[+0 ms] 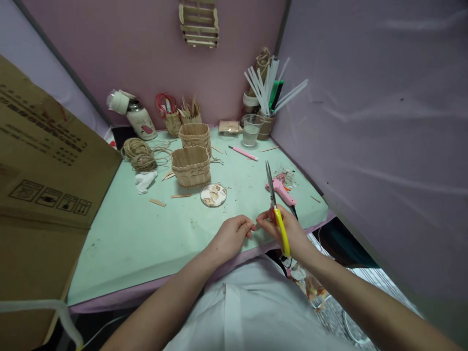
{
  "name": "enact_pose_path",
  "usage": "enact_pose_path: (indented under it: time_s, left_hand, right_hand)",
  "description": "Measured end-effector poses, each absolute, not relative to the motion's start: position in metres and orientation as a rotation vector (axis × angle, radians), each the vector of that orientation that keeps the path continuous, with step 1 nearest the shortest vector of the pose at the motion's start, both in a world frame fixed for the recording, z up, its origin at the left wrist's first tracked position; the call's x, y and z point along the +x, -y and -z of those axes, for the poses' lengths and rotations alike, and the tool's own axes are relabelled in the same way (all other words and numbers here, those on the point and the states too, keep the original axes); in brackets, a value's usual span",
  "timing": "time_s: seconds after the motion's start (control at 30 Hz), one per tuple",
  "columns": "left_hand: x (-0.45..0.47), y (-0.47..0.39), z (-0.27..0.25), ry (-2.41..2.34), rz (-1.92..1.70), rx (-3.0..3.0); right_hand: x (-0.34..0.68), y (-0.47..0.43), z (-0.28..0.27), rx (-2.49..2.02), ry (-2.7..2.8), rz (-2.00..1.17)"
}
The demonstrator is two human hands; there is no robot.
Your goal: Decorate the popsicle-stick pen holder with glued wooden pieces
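Observation:
Over the front edge of the table, my left hand is closed, thumb and fingers pinched together; whatever sits between them is too small to make out. Close to its right, my right hand holds a pair of scissors with yellow and red handles, the blades pointing away from me. Its thumb and fingertip come near my left fingertips. Beyond my hands lies a round white dish with wooden scraps in it. Behind the dish stand a small woven wooden basket and a second basket.
A pink glue gun lies right, near scraps. Farther back are a pink pen-like tool, a plastic cup and white glue sticks. Twine, tissue and a bottle are left, beside a cardboard box.

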State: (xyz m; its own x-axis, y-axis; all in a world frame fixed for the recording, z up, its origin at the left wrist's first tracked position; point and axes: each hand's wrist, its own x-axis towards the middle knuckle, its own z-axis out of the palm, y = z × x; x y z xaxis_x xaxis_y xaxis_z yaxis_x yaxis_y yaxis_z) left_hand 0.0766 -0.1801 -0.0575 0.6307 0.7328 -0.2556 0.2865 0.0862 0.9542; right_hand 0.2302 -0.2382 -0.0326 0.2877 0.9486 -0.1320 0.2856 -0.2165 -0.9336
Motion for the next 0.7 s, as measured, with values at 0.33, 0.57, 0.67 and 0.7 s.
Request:
enact_pose_path:
  time_s: [0.33, 0.57, 0.67, 0.7]
  left_hand:
    - [0.073, 0.18, 0.057, -0.94, -0.391, 1.749]
    - [0.075, 0.181, 0.058, -1.038, -0.653, 1.342]
    - [0.077, 0.185, 0.058, -0.992, -0.735, 1.154]
    - [0.078, 0.187, 0.059, -0.984, -0.758, 1.112]
  right_hand:
    - [0.221, 0.234, 0.04, -1.748, 1.134, -0.986]
    - [0.215, 0.232, 0.042, -1.674, 0.815, -1.019]
    - [0.211, 0.232, 0.042, -1.65, 0.781, -1.011]
    - [0.209, 0.232, 0.043, -1.648, 0.788, -1.004]
